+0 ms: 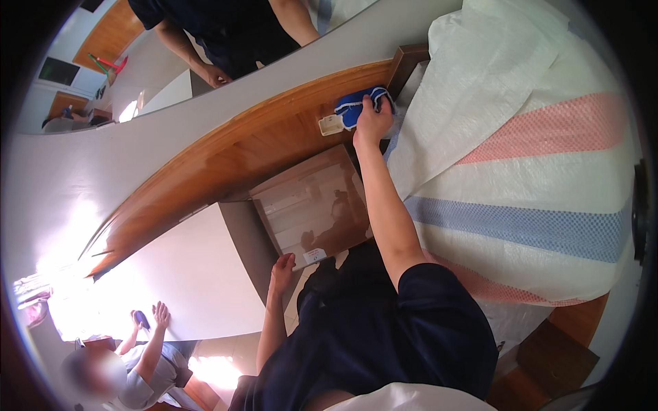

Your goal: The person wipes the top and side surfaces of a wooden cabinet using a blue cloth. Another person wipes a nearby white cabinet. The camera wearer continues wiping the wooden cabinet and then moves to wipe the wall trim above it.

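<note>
In the head view my right hand (pixel 373 121) holds a folded blue cloth (pixel 351 107) with white edging against the wooden wall panel (pixel 231 154). Just left of the cloth, a cream wall socket box (pixel 330 125) sits on the panel. My left hand (pixel 282 272) rests at the near left corner of a glossy brown-grey cabinet top (pixel 313 205), its fingers slightly curled. That top reflects the room and bears a small white label (pixel 314 255) near its front edge.
A large woven plastic sack (pixel 519 180) with red and blue stripes bulges at the right. To the left stands a white tabletop (pixel 190 272). Another person (pixel 149 370) wipes it at the lower left with a purple cloth (pixel 141 319). A mirror (pixel 154 61) hangs above the panel.
</note>
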Demonstrator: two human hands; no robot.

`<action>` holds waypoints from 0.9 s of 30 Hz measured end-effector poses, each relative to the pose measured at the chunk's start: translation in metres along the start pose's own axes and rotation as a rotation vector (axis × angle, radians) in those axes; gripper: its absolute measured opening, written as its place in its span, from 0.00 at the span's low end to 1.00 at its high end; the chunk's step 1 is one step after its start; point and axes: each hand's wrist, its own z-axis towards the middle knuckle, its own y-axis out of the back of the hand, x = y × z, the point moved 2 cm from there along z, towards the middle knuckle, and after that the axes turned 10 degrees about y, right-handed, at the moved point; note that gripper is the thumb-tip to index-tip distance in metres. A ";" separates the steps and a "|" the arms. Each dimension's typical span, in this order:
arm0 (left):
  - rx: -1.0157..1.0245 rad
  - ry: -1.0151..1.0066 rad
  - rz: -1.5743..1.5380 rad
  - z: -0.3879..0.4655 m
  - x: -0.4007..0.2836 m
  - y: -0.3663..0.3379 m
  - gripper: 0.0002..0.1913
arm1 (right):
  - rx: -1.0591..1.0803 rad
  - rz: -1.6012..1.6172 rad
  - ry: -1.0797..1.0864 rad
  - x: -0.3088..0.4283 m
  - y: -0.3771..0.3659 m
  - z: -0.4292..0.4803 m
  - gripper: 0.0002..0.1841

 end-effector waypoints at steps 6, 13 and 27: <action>-0.023 0.023 0.006 -0.014 0.012 0.010 0.28 | -0.034 -0.018 0.005 -0.002 -0.016 -0.018 0.24; -0.027 0.040 0.041 -0.023 0.018 0.003 0.28 | 0.168 -0.102 -0.099 -0.003 -0.059 -0.104 0.31; -0.042 -0.004 -0.022 -0.021 -0.011 0.003 0.26 | 0.791 0.263 -0.453 -0.001 -0.041 -0.137 0.26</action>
